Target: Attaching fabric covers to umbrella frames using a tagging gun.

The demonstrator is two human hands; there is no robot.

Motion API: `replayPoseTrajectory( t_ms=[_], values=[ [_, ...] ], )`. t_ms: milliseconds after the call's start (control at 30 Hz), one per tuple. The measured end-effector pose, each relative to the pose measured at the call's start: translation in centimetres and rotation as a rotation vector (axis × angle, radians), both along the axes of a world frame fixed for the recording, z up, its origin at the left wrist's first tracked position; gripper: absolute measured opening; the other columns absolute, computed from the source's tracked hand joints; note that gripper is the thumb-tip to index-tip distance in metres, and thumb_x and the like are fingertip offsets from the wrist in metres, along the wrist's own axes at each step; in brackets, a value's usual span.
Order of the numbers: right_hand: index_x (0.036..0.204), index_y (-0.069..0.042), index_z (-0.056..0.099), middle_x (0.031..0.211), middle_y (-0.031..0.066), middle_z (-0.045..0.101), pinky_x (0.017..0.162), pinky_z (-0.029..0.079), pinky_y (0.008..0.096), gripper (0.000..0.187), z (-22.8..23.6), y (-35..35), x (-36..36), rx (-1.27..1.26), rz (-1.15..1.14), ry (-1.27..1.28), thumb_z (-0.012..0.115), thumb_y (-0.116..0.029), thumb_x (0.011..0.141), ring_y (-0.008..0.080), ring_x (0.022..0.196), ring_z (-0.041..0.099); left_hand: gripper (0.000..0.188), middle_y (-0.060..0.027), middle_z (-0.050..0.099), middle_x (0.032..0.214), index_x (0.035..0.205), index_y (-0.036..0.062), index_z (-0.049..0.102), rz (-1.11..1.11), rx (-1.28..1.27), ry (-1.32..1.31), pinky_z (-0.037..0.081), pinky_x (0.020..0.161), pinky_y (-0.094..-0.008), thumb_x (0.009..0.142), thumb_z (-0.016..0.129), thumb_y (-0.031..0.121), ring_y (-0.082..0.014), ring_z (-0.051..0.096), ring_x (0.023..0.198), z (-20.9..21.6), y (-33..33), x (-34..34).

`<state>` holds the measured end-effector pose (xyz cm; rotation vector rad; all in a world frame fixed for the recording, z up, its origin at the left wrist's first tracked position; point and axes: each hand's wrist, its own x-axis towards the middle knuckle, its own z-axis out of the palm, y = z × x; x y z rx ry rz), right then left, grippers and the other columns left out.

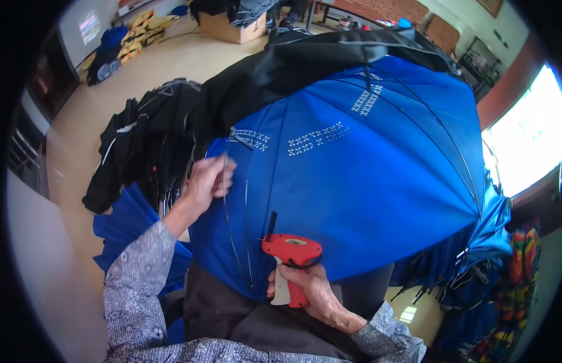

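A blue umbrella canopy [353, 193] lies spread across my lap, its inner side up, with thin dark ribs and white stitch-like marks on the cloth. My left hand [209, 178] is closed around a thin metal rib [228, 224] at the canopy's left side. In my right hand [314, 290] is a red and white tagging gun [291, 245], held upright by its grip over the near edge of the cloth. A black strip stands up from the top of the gun. Some right-hand fingers are hidden behind the grip.
Black umbrellas [154, 124] are heaped at the left, and black cloth [281, 66] lies beyond the canopy. Folded blue umbrellas [490, 230] hang at the right by multicoloured cloth [523, 260]. A cardboard box [235, 29] and yellow items [145, 30] are on the far floor.
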<state>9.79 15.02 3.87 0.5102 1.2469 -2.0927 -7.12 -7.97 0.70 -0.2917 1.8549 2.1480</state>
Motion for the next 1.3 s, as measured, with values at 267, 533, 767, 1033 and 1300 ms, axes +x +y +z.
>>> replayPoseTrajectory(
  t_ms=[267, 533, 767, 1033, 1300],
  values=[
    [0.099, 0.006, 0.056, 0.086, 0.0132, 0.061, 0.068, 0.054, 0.0364, 0.025, 0.1, -0.9, 0.1, 0.068, 0.028, -0.042, 0.057, -0.018, 0.09, 0.0229, 0.075, 0.064, 0.03, -0.0001, 0.054, 0.074, 0.098, 0.005, 0.058, -0.139, 0.476, 0.094, 0.046, 0.052, -0.025, 0.09, 0.056, 0.034, -0.0124, 0.057, 0.064, 0.8, 4.7, -6.6],
    [0.108, 0.003, 0.052, 0.084, 0.0132, 0.06, 0.065, 0.055, 0.0388, 0.032, 2.1, -1.0, -3.3, 0.137, 0.017, -0.071, 0.057, -0.023, 0.089, 0.024, 0.073, 0.063, 0.026, -0.0019, 0.055, 0.075, 0.093, 0.0102, 0.058, -0.128, 0.241, 0.071, 0.044, 0.042, -0.024, 0.089, 0.058, 0.036, -0.0112, 0.055, 0.054, -7.1, 6.6, -8.2],
    [0.113, 0.0, 0.048, 0.085, 0.0146, 0.059, 0.065, 0.055, 0.0408, 0.038, 0.9, -0.4, -15.0, 0.111, -0.294, 0.237, 0.061, -0.024, 0.087, 0.0263, 0.073, 0.063, 0.035, -0.0019, 0.054, 0.07, 0.085, 0.0095, 0.056, -0.091, 0.145, 0.099, 0.039, 0.04, -0.0228, 0.089, 0.054, 0.045, -0.0093, 0.052, 0.05, -5.8, 6.8, -6.4],
    [0.109, 0.002, 0.052, 0.081, 0.0146, 0.061, 0.061, 0.055, 0.0391, 0.032, -4.6, -1.2, -21.2, 0.273, -0.366, 0.417, 0.06, -0.018, 0.086, 0.0254, 0.069, 0.064, 0.045, -0.001, 0.051, 0.06, 0.078, 0.0084, 0.055, -0.137, -0.04, 0.023, 0.035, 0.04, -0.0213, 0.088, 0.052, 0.052, -0.0075, 0.046, 0.046, -4.4, 7.0, -6.4],
    [0.113, 0.0, 0.049, 0.084, 0.0147, 0.061, 0.064, 0.054, 0.0381, 0.035, -6.3, -2.1, -20.8, 0.19, -0.382, 0.394, 0.059, -0.019, 0.086, 0.0243, 0.07, 0.064, 0.044, -0.0013, 0.052, 0.062, 0.081, 0.0074, 0.056, -0.13, -0.07, -0.047, 0.034, 0.04, -0.0206, 0.089, 0.051, 0.05, -0.0074, 0.046, 0.046, -4.8, 6.9, -7.0]
  ],
)
